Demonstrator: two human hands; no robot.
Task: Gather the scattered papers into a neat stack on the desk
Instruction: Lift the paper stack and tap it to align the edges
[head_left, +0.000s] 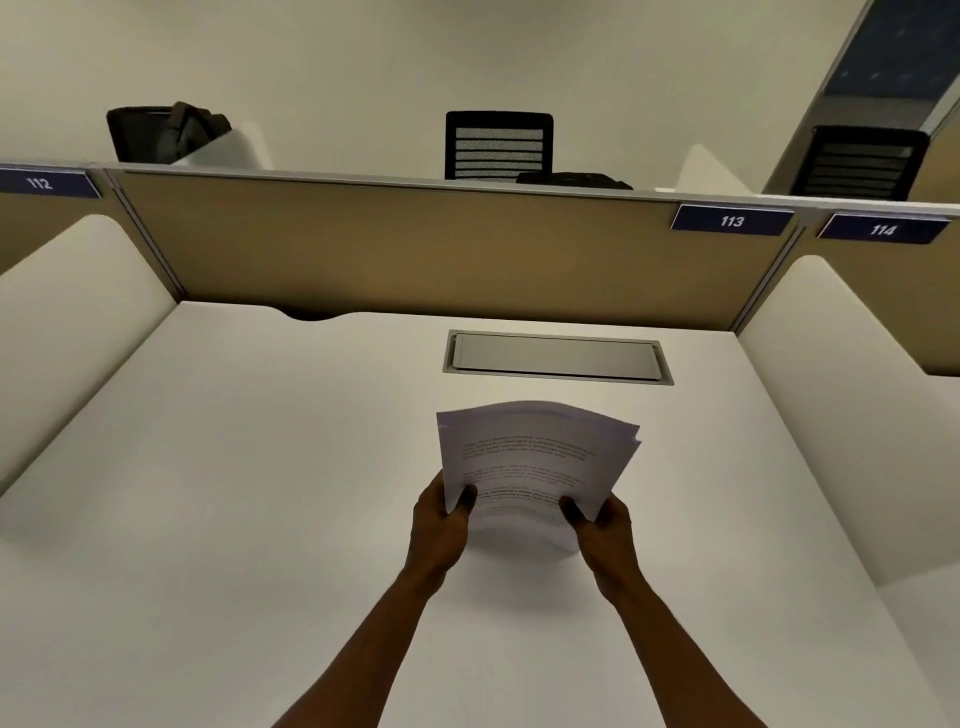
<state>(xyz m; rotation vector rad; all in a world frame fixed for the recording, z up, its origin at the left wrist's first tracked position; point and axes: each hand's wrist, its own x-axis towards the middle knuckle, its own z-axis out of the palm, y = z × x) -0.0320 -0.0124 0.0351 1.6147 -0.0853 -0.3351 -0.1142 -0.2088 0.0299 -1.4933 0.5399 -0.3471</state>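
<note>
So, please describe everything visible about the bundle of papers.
The bundle of papers is white printed sheets, with blurred, unreadable text. It is held upright and bowed above the desk, with edges fanned unevenly at the upper right. The left hand and right hand pinch its lower corners.

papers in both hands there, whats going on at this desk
A person holds a sheaf of printed papers upright over the white desk, the left hand gripping the lower left corner and the right hand the lower right. The sheets are gathered but their top edges are fanned and uneven, so the stack is not yet squared. No loose sheets show elsewhere on the desk. Behind the papers a closed metal cable hatch sits flush in the desktop, below the partition labelled 113.
</note>
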